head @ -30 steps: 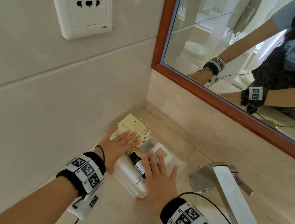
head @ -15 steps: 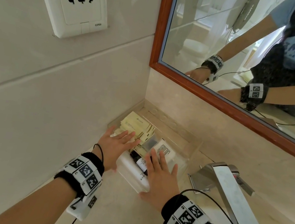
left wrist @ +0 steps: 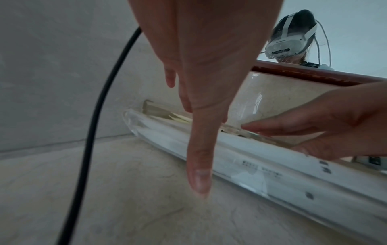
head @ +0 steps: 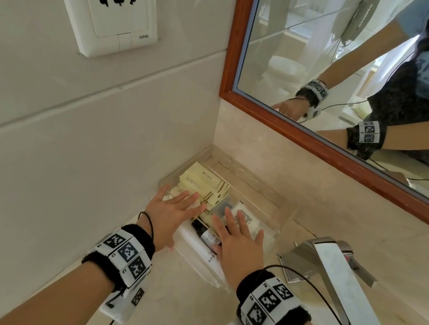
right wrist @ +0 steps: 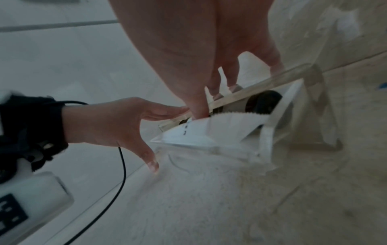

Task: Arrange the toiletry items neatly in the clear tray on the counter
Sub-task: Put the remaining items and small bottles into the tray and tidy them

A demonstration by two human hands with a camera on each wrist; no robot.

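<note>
Bare skin, fingers straight and spread: the left hand (head: 170, 212) lies flat over the pale yellow sachets (head: 202, 185), and the right hand (head: 240, 244) lies flat over the white packets (head: 248, 219) and the dark-capped bottle (head: 204, 234), neither one curled round anything. Compared with a second ago both palms sit in nearly the same spots, though the fingers seem to have eased a little further back over the contents; the shift is small and partly the head camera tilting, so I would not press it. The left wrist view shows the left thumb hanging down outside the near wall, its tip just above the counter (head: 178, 317).

All of these items lie inside the clear tray (head: 284, 213), which stands on the counter in the corner, near the tiled wall (head: 73, 142) and the mirror's wooden frame (head: 320, 144), with the chrome tap (head: 335, 275) just to its right.

With nothing left loose outside, this reads as a final flattening press, and the arranging looks nearly finished.
</note>
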